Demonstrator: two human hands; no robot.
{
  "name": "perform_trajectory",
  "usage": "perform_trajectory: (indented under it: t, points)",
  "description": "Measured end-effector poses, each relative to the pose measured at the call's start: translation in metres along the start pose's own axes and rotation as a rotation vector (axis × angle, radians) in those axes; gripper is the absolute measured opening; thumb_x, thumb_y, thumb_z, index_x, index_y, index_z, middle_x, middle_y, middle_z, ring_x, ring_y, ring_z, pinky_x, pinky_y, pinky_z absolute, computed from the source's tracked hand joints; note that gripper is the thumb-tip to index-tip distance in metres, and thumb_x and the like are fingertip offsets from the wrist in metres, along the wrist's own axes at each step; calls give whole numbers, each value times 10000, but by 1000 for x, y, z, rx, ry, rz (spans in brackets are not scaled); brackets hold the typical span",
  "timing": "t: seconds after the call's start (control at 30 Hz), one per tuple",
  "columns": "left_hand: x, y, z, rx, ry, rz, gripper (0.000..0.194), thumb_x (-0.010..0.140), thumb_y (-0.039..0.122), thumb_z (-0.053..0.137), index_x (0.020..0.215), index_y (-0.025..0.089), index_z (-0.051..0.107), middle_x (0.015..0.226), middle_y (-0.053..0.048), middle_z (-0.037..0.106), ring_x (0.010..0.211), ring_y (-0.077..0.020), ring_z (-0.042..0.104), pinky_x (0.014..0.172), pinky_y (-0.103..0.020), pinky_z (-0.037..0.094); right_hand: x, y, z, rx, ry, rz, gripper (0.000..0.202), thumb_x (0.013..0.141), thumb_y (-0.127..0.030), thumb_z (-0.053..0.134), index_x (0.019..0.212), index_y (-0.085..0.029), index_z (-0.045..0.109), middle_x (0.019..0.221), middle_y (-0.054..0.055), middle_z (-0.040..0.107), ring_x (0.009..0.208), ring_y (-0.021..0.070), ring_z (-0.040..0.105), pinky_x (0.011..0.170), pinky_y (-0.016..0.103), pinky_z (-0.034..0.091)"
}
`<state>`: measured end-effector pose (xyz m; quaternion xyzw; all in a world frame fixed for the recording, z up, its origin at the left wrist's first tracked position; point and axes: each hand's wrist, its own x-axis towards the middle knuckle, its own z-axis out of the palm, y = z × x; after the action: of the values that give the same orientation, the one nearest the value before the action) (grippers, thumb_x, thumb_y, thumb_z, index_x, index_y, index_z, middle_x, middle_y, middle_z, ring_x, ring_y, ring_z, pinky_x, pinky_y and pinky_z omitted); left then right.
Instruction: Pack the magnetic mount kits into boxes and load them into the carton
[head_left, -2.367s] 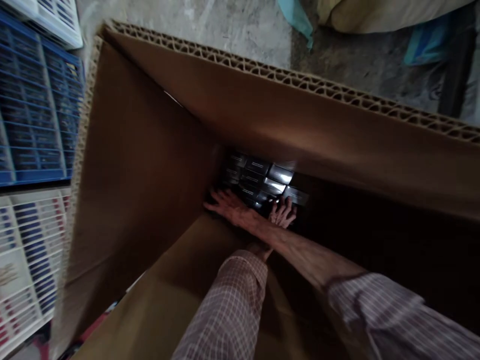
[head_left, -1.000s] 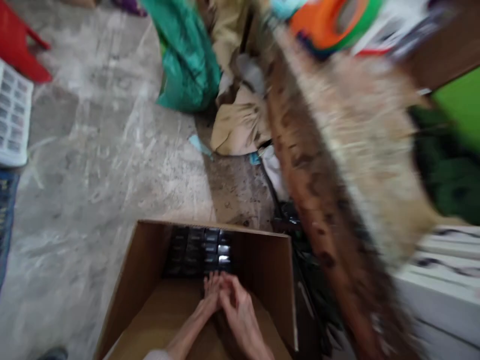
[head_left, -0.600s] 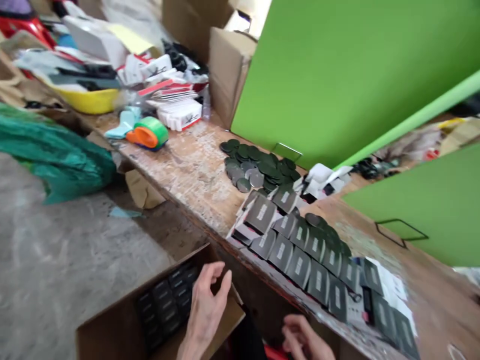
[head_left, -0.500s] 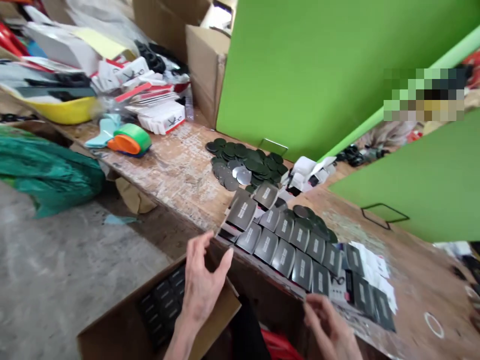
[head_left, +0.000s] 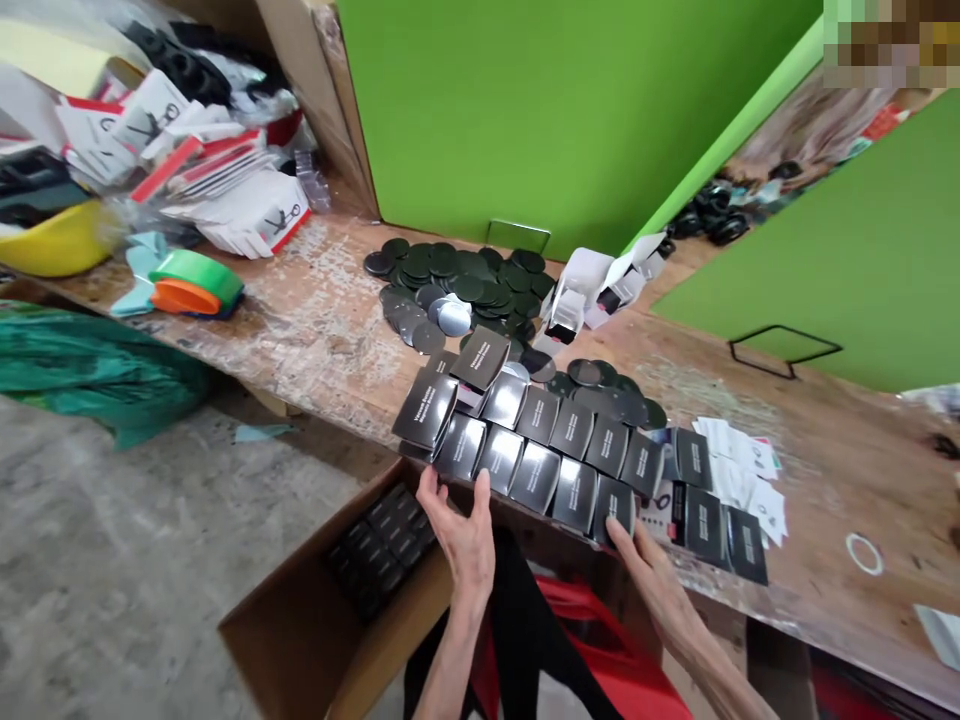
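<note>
Two rows of small black boxes (head_left: 535, 478) stand side by side along the table's front edge. My left hand (head_left: 461, 520), fingers apart, is at the front of the row near its left end, with nothing gripped. My right hand (head_left: 643, 555) has its thumb and fingers spread against the box at the right end of the front row (head_left: 613, 508). Two more black boxes (head_left: 426, 405) lie tilted on top at the left. Behind the rows are piles of dark round discs (head_left: 472, 280).
An open carton (head_left: 285, 630) holding black boxes is below the table edge. White open boxes (head_left: 581, 290) and green panels (head_left: 525, 120) stand behind. Tape rolls (head_left: 196, 282) lie left; white leaflets (head_left: 739, 470) lie right.
Both hands have moved up to the front row of black boxes; my right hand now touches its end box and its fingers have spread. The view has shifted.
</note>
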<state>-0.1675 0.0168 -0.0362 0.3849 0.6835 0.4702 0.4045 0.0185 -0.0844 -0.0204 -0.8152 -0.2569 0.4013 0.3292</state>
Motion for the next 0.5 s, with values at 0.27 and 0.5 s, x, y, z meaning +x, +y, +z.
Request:
perform_trajectory:
  t: [0.27,0.5]
  points:
    - [22,4,-5,178,-144,33,420,807,457,618,1124,203,509,1097,-91,560,1045,-230,552,962,-399,442,6,-4,-10,-5,-9,34,687,770,-673,537,1269,-203,586,1319,62,581,1326,272,421,1153,435,265]
    - [-5,3,-37,123,-254,-55,493,757,344,653,1213,227,506,1188,-72,606,1104,-223,578,988,-361,457,-22,-2,-16,-146,57,65,591,762,-646,550,1186,-244,638,1211,39,649,1301,302,448,1131,435,342]
